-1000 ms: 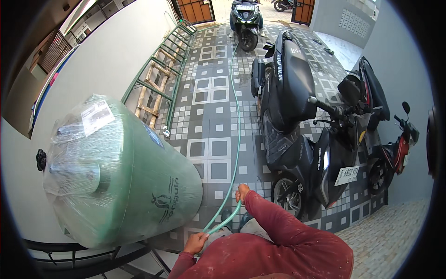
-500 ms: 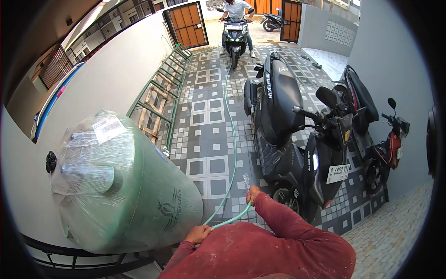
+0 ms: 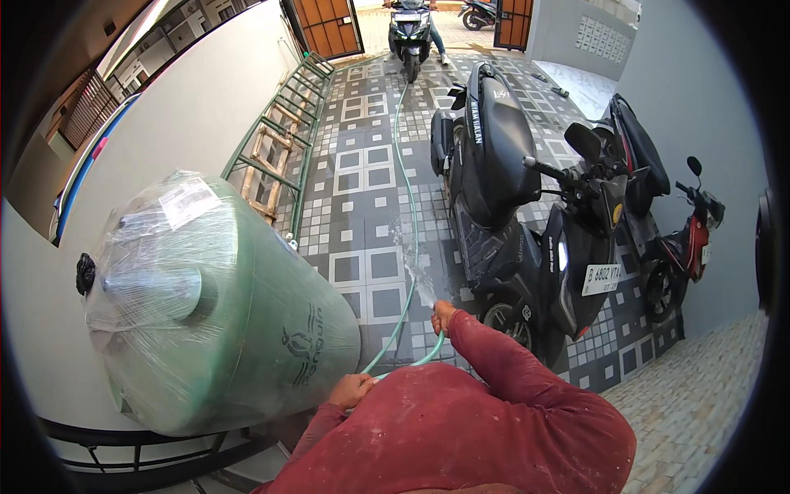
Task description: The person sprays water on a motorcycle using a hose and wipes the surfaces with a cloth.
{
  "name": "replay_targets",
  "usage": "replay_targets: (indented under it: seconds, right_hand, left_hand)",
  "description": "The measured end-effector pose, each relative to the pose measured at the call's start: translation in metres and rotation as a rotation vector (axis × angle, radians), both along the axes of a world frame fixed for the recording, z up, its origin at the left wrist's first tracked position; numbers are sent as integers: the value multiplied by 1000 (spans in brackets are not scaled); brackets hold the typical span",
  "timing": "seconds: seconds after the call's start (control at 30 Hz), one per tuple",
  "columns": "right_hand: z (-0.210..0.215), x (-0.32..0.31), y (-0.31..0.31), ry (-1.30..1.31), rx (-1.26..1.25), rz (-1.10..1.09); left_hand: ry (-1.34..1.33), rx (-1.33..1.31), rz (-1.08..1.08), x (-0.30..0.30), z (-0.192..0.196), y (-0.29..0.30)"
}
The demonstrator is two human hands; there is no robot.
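A thin green hose (image 3: 434,349) runs between my two hands, and its long part lies over the tiled floor (image 3: 362,247) toward the gate. My right hand (image 3: 443,317) is closed round the hose near its end, in front of my chest. Water (image 3: 424,284) sprays forward from there onto the tiles. Lower and to the left, my left hand (image 3: 351,390) is closed on the hose, beside a large green water tank (image 3: 276,329) wrapped in clear plastic film. Both forearms are in dark red sleeves.
A black scooter (image 3: 502,156) stands close on the right, with a red one (image 3: 698,251) beyond it by the wall. Along the left wall lies a green metal frame (image 3: 239,156). Near the open gate (image 3: 327,29), a person sits on another scooter (image 3: 411,41).
My right hand has moved slightly up and forward with the hose end. The water now reaches farther ahead in a longer spray. The view has tilted down a little.
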State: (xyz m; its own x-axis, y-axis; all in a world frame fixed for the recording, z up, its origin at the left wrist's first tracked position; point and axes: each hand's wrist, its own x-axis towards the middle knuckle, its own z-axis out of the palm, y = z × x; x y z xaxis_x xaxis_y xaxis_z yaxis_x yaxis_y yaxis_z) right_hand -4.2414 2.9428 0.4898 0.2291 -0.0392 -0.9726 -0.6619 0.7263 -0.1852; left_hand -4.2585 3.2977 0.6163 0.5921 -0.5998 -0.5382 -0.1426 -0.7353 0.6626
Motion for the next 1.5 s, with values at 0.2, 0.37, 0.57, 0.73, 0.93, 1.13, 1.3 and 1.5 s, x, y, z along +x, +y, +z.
replay_targets:
  seconds: [0.2, 0.37, 0.57, 0.73, 0.93, 1.13, 1.3, 1.5]
  right_hand:
    - [-25, 13, 28, -35, 42, 250]
    - [-80, 14, 54, -19, 334, 284]
    - [-125, 8, 62, -26, 450, 223]
    - [-116, 12, 63, 83, 469, 110]
    - [-87, 19, 69, 27, 294, 226]
    - [-84, 15, 68, -12, 239, 282]
    - [-88, 14, 62, -42, 353, 259]
    - [-72, 15, 60, -45, 224, 305]
  left_hand:
    - [11, -36, 91, -13, 6, 17]
    - [42, -61, 141, -26, 9, 31]
    - [37, -44, 178, -44, 6, 40]
    - [68, 34, 178, -55, -3, 43]
    - [19, -78, 211, -57, -5, 44]
    - [68, -56, 216, -50, -3, 47]
    - [40, -57, 173, -47, -6, 45]
    - [85, -4, 168, -44, -5, 40]
